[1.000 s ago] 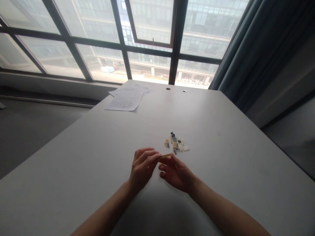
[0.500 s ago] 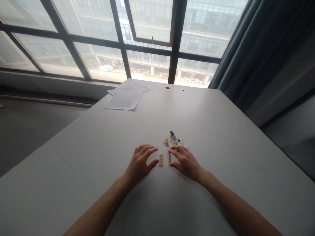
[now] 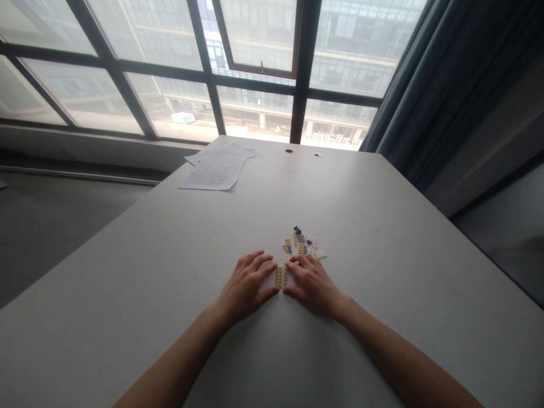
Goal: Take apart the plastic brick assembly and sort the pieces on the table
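A tan studded toy brick (image 3: 278,277) lies on the white table. My left hand (image 3: 250,285) has its index fingertip at the brick's far end and its thumb at the near end, closed on it. Just to the right, a narrower tan toy brick (image 3: 285,277) is pinched lengthwise between the thumb and index finger of my right hand (image 3: 312,283). The two bricks are side by side with a thin gap between them. Both hands rest low at the tabletop.
Beyond my right hand lies a loose cluster of small tan, grey, dark and white bricks (image 3: 301,239). A flat white piece (image 3: 322,254) sits at its right. Printed papers (image 3: 212,169) lie at the table's (image 3: 170,255) far left, before a large window.
My right hand has moved left with the narrow brick, bringing it close beside the wider one. My left hand has shifted slightly right and closed its fingertips on the wider brick.
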Available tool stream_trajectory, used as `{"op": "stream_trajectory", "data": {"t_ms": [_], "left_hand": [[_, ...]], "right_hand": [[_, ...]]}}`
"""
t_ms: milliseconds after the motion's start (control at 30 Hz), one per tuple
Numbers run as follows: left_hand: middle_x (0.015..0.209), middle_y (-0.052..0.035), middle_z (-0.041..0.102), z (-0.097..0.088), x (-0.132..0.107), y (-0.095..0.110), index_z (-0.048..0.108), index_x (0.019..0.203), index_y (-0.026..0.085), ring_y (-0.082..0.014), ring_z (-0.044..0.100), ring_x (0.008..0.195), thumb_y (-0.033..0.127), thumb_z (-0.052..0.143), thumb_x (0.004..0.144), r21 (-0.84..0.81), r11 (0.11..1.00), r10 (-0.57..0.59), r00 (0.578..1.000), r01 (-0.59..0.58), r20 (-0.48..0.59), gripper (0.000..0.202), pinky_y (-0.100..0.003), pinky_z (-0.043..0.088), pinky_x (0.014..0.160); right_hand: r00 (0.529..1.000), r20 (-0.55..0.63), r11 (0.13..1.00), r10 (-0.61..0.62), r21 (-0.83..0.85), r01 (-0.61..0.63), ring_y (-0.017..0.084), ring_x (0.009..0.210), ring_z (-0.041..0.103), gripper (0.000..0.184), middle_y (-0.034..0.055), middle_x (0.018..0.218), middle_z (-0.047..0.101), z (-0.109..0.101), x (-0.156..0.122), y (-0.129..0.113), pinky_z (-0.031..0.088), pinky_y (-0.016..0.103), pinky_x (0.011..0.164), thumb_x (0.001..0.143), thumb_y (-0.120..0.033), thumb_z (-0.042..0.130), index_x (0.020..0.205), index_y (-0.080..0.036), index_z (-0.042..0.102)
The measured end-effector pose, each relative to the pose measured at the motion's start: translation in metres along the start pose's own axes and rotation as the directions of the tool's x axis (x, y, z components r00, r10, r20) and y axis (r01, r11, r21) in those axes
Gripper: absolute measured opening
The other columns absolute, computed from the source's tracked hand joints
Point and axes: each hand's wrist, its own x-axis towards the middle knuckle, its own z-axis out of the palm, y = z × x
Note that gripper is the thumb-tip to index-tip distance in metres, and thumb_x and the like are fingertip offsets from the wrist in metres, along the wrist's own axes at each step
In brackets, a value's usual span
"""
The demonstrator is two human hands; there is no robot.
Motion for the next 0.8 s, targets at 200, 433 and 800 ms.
{"op": "stream_trajectory", "data": {"t_ms": [200, 433, 800], "left_hand": [[0.127, -0.0091, 0.055, -0.0013, 0.0008, 0.0014, 0.059, 0.120, 0.025, -0.0308, 0.040, 0.127, 0.042, 0.060, 0.083, -0.013, 1.000, 0.007, 1.000, -0.007, -0.018, 0.041, -0.050, 0.034, 0.104], [0.127, -0.0090, 0.056, -0.0018, 0.0004, 0.0007, 0.061, 0.118, 0.025, -0.0307, 0.041, 0.126, 0.040, 0.060, 0.083, -0.027, 1.000, 0.010, 1.000, -0.010, -0.017, 0.038, -0.050, 0.034, 0.104], [0.126, -0.0093, 0.056, -0.0001, -0.0002, 0.0000, 0.061, 0.118, 0.025, -0.0303, 0.041, 0.126, 0.040, 0.060, 0.083, -0.029, 1.000, 0.008, 1.000, -0.009, -0.017, 0.038, -0.050, 0.034, 0.104]], "right_hand": [[1.000, -0.003, 1.000, 0.011, 0.003, -0.011, 0.027, 0.111, 0.047, 0.043, 0.0095, 0.120, 0.055, 0.0045, 0.0006, 0.0032, 0.034, 0.044, 0.101, 0.081, -0.038, 0.067, 0.119, -0.021, 0.057], [1.000, 0.001, 1.000, 0.004, 0.011, -0.004, 0.026, 0.112, 0.046, 0.041, 0.0091, 0.120, 0.055, 0.0021, 0.0034, -0.0007, 0.034, 0.043, 0.100, 0.082, -0.037, 0.065, 0.120, -0.021, 0.058], [1.000, -0.011, 1.000, -0.001, 0.019, 0.001, 0.026, 0.112, 0.046, 0.042, 0.0087, 0.120, 0.055, 0.0064, 0.0033, 0.0007, 0.035, 0.042, 0.099, 0.082, -0.038, 0.066, 0.120, -0.021, 0.058]]}}
